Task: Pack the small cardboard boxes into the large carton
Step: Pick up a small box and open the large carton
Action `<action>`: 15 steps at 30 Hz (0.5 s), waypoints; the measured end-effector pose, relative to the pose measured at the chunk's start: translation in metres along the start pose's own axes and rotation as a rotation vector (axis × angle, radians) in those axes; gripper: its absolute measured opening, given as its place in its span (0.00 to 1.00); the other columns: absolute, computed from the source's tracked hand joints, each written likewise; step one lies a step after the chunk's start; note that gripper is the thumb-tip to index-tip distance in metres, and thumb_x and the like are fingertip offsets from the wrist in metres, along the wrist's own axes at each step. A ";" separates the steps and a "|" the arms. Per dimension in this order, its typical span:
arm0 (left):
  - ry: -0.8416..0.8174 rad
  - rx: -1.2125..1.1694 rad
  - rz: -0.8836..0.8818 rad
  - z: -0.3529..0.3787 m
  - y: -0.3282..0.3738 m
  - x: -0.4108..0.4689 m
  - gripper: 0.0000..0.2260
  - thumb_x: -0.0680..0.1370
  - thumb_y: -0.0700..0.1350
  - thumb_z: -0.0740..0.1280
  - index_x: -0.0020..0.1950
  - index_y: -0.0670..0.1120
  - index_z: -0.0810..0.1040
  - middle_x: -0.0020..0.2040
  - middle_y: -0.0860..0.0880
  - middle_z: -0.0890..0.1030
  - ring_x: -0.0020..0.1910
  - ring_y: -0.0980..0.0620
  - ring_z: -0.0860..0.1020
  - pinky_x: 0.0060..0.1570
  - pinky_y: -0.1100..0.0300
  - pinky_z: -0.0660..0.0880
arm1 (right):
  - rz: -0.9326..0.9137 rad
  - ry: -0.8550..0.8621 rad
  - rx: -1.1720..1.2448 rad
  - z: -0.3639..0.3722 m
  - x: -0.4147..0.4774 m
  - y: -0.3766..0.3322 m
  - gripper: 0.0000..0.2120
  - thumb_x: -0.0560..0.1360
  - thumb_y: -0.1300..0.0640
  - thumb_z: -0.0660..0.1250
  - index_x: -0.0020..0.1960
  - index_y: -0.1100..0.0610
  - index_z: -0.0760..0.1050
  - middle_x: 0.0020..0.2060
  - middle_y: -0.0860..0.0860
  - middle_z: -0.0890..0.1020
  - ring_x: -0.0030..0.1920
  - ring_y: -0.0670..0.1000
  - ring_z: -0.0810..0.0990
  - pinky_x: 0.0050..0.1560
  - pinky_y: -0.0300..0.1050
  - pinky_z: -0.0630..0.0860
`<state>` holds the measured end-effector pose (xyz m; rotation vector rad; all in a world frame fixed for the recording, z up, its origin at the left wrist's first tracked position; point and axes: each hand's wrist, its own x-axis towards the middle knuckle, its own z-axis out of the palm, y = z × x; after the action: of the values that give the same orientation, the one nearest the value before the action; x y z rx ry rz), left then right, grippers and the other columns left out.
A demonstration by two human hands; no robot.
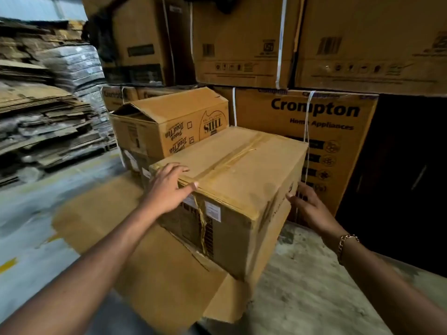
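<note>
A closed cardboard box [244, 172], sealed with brown tape along its top, sits in the middle on a wide spread of brown cardboard [154, 264] with a flap at the near side. My left hand [167, 189] rests on the box's near left top edge, fingers spread over the top and thumb along the taped edge. My right hand [307, 206] touches the box's right side with straight fingers. Behind it stands an iced-tea carton [169, 117] with its top flaps partly open; its inside is hidden.
Large strapped Crompton cartons [338, 122] are stacked close behind and above. A tall pile of flattened cardboard sheets [36, 117] fills the left. A dark panel [399, 177] stands at the right. Bare concrete floor [302, 298] shows at the front right.
</note>
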<state>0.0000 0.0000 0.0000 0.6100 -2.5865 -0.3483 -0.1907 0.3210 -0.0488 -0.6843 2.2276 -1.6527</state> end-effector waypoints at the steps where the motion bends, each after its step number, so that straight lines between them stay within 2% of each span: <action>1: -0.005 -0.009 -0.038 0.000 -0.013 0.007 0.26 0.78 0.63 0.64 0.73 0.53 0.70 0.75 0.49 0.67 0.73 0.45 0.65 0.69 0.45 0.65 | 0.042 -0.002 0.024 0.008 0.004 -0.001 0.37 0.77 0.39 0.66 0.80 0.44 0.54 0.79 0.48 0.59 0.76 0.55 0.62 0.67 0.53 0.66; 3: -0.023 0.018 -0.123 0.004 -0.041 0.023 0.28 0.78 0.65 0.63 0.74 0.53 0.69 0.76 0.48 0.66 0.74 0.43 0.63 0.69 0.42 0.64 | 0.155 -0.045 0.067 0.021 0.010 -0.001 0.38 0.76 0.39 0.67 0.80 0.43 0.52 0.80 0.51 0.58 0.75 0.57 0.64 0.66 0.58 0.69; 6: -0.045 0.006 -0.263 0.013 -0.080 0.054 0.33 0.77 0.68 0.62 0.77 0.52 0.65 0.79 0.46 0.62 0.76 0.40 0.60 0.70 0.38 0.61 | 0.296 -0.099 0.136 0.045 0.019 -0.003 0.42 0.75 0.37 0.67 0.81 0.42 0.48 0.79 0.52 0.59 0.74 0.60 0.64 0.62 0.62 0.72; 9: -0.072 -0.045 -0.400 0.025 -0.114 0.081 0.37 0.77 0.69 0.61 0.81 0.52 0.57 0.82 0.46 0.56 0.78 0.38 0.57 0.74 0.35 0.58 | 0.329 -0.125 0.177 0.066 0.026 -0.005 0.42 0.72 0.33 0.66 0.78 0.39 0.50 0.77 0.52 0.62 0.72 0.60 0.66 0.57 0.62 0.75; 12: -0.145 -0.248 -0.519 0.036 -0.140 0.098 0.41 0.75 0.70 0.62 0.82 0.52 0.53 0.82 0.45 0.57 0.76 0.37 0.63 0.70 0.34 0.65 | 0.261 -0.095 0.171 0.084 0.024 0.000 0.34 0.66 0.29 0.70 0.64 0.26 0.53 0.66 0.43 0.71 0.63 0.53 0.72 0.53 0.61 0.77; 15: -0.137 -0.324 -0.533 0.055 -0.156 0.110 0.42 0.75 0.72 0.62 0.82 0.53 0.54 0.81 0.45 0.57 0.77 0.38 0.61 0.73 0.37 0.61 | 0.169 -0.003 0.236 0.096 0.021 0.008 0.32 0.63 0.29 0.70 0.59 0.17 0.54 0.59 0.32 0.72 0.57 0.43 0.74 0.49 0.54 0.75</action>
<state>-0.0583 -0.1803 -0.0588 1.1786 -2.3737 -0.9868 -0.1628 0.2333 -0.0845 -0.4257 1.9833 -1.7858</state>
